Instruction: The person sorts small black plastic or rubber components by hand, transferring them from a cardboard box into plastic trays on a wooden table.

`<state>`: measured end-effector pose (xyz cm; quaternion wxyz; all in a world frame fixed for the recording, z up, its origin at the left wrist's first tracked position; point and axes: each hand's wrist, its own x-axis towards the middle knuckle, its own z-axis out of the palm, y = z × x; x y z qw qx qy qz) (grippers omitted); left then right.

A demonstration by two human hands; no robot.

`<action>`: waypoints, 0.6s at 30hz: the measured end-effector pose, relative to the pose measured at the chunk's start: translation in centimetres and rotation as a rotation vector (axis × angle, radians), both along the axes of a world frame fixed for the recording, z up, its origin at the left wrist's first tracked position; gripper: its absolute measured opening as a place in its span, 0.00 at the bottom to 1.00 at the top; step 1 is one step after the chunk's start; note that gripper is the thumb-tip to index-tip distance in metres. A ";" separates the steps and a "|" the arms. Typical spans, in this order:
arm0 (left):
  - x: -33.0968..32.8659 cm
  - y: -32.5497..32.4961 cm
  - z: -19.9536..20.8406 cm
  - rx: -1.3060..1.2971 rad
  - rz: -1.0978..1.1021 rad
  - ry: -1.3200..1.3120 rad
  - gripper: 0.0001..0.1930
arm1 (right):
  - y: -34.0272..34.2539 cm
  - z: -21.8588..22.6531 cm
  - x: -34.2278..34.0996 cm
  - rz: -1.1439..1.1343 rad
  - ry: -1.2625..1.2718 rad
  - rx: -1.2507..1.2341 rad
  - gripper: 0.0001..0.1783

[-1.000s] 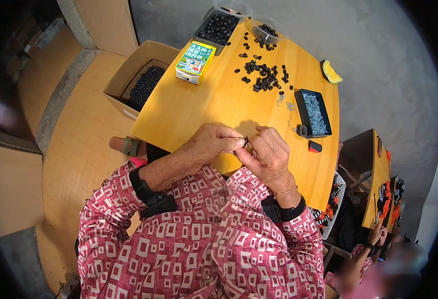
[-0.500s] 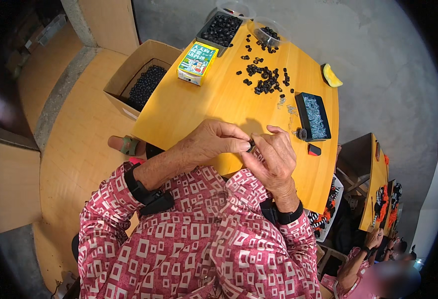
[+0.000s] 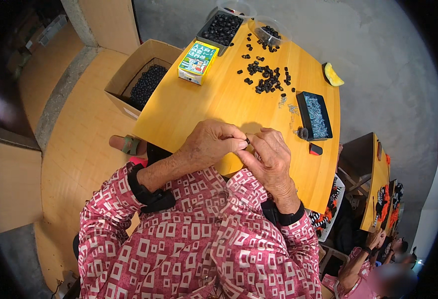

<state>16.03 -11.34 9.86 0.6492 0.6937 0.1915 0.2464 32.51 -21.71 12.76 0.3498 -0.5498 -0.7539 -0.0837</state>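
My left hand (image 3: 210,144) and my right hand (image 3: 270,158) meet over the near edge of the yellow table (image 3: 204,107). Together their fingertips pinch a small black piece (image 3: 248,141); most of it is hidden by the fingers. Farther out on the table lies a scattered pile of several small black pieces (image 3: 264,79). A black tray of small silvery parts (image 3: 315,115) sits to the right of my hands, with a small black round piece (image 3: 303,133) next to it.
A green and yellow carton (image 3: 197,62) lies at the table's far left. A black tray (image 3: 222,28) and a clear bowl (image 3: 268,32) hold black pieces at the far edge. A cardboard box (image 3: 140,79) of black pieces stands on the floor. Another person sits at the lower right (image 3: 373,271).
Both hands have stayed together over the table edge, shifting slightly; the fingers have turned the small black piece between them.
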 end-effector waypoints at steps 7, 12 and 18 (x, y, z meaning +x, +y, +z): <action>0.0 0.1 -0.4 -0.108 0.009 -0.030 0.09 | 0.1 -0.3 0.1 -0.012 0.021 -0.021 0.18; 0.3 -0.3 -1.1 -0.156 0.040 -0.093 0.10 | -0.1 -0.4 0.2 -0.021 0.027 -0.092 0.19; 0.3 0.1 -0.9 -0.171 0.050 -0.006 0.10 | 0.0 0.0 0.0 -0.012 -0.137 -0.030 0.14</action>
